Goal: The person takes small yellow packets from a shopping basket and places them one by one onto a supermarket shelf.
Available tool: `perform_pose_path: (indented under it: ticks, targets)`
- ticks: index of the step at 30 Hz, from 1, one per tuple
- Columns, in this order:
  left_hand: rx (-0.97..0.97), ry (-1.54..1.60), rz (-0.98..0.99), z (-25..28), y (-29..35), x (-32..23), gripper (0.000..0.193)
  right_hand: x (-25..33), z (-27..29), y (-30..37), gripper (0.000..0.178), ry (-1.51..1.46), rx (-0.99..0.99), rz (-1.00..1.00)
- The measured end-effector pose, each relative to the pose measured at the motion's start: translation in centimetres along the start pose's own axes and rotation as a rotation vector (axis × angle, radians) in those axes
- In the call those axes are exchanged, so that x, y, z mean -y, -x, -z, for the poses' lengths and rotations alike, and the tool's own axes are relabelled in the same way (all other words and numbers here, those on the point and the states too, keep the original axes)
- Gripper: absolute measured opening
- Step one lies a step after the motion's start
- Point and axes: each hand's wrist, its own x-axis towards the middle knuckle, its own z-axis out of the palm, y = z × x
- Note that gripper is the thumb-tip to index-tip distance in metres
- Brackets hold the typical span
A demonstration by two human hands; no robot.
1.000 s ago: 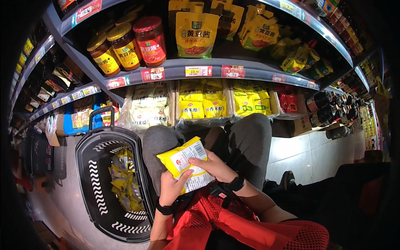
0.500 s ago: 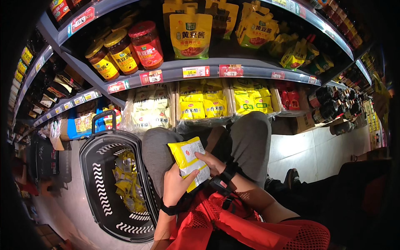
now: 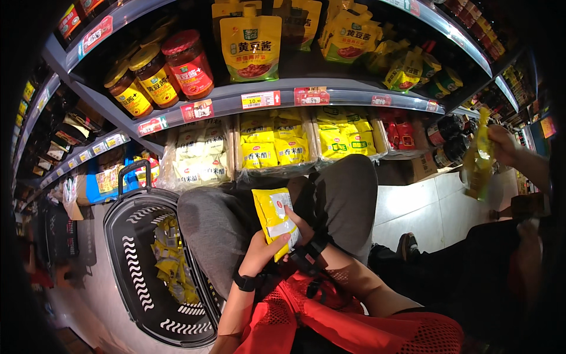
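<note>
A yellow and white vinegar pouch (image 3: 272, 213) is held tilted in front of my lap. My left hand (image 3: 263, 250) grips its lower left side with the thumb across the front. On the right side, my right hand (image 3: 302, 228) is closed round the pouch, thumb on its face. Left of my knee stands a black basket (image 3: 119, 242) with several yellow packets (image 3: 171, 259) inside. Ahead, under the shelf, sit boxes of white pouches (image 3: 202, 154), yellow pouches (image 3: 275, 147) and yellow-green pouches (image 3: 344, 140).
A shelf (image 3: 236, 103) above the boxes bears jars (image 3: 187, 65) and standing spout pouches (image 3: 250, 47). Red packets (image 3: 399, 133) fill a box at right. Another person's hand (image 3: 508, 146) holds a yellow pouch (image 3: 480, 160) at far right; a shoe (image 3: 407, 245) is near my right knee.
The pouch in my hands has turned more upright and edge-on. My view has shifted slightly, moving the shelf leftward. Another person's hand with a yellow pouch has come in at the right.
</note>
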Motion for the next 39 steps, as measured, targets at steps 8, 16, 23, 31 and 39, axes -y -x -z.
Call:
perform_pose_path:
  ticks: [8, 16, 23, 31, 39]
  targets:
    - [-0.010, 0.042, 0.048, -0.1, 0.1, 0.5, 0.026, -1.1, 1.1, -1.0, 0.047, -0.248, -0.032, -0.028]
    - [-0.011, 0.039, 0.033, 0.1, 0.3, 0.9, 0.027, -0.7, -0.5, -0.3, 0.046, -0.176, -0.204, -0.026]
    - [0.075, -0.008, 0.050, 0.3, 0.8, 0.0, 0.022, -1.1, 0.1, -0.4, 0.045, -0.164, -0.154, -0.044]
    - [0.066, 0.013, 0.018, 0.3, 0.9, 0.1, 0.020, -0.8, -0.5, -0.2, 0.045, -0.174, -0.120, -0.082]
    - [0.062, 0.034, 0.035, 0.3, 0.7, 0.4, 0.022, -0.9, -0.4, -0.4, 0.045, -0.140, -0.183, -0.055]
